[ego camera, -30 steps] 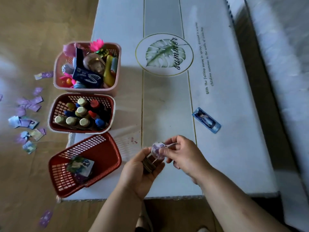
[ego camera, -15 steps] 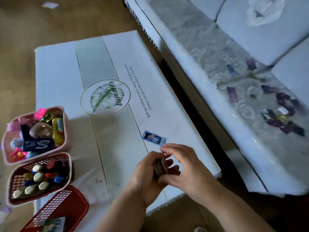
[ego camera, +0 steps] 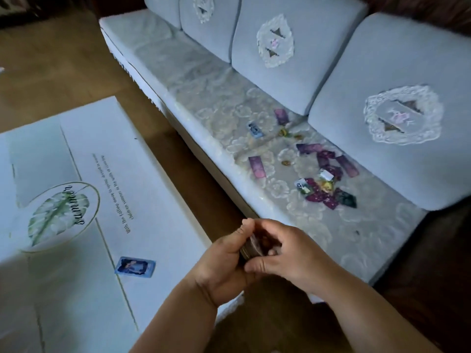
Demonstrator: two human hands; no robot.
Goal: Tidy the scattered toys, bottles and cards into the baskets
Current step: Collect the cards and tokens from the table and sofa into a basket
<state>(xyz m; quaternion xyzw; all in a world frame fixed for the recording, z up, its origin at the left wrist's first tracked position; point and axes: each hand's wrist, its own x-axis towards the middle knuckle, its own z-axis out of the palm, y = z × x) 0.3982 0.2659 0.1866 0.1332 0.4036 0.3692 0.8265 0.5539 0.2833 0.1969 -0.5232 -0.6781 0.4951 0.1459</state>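
both the left hand (ego camera: 219, 266) and right hand (ego camera: 293, 253) curl round a small stack of cards (ego camera: 251, 247) just off the table's (ego camera: 153, 187) right edge. one loose card (ego camera: 134, 266) lies on the table, and many scattered cards (ego camera: 326, 159) lie beyond it on the sofa (ego camera: 193, 80). card gathering looks half done, and the next move calls for a freed hand to reach them.

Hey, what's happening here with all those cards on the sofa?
A person is tidying cards. The left hand and right hand together grip a small dark stack of cards. One blue picture card lies on the white printed table. Many purple cards lie scattered on the pale patterned sofa seat. No basket is in view.
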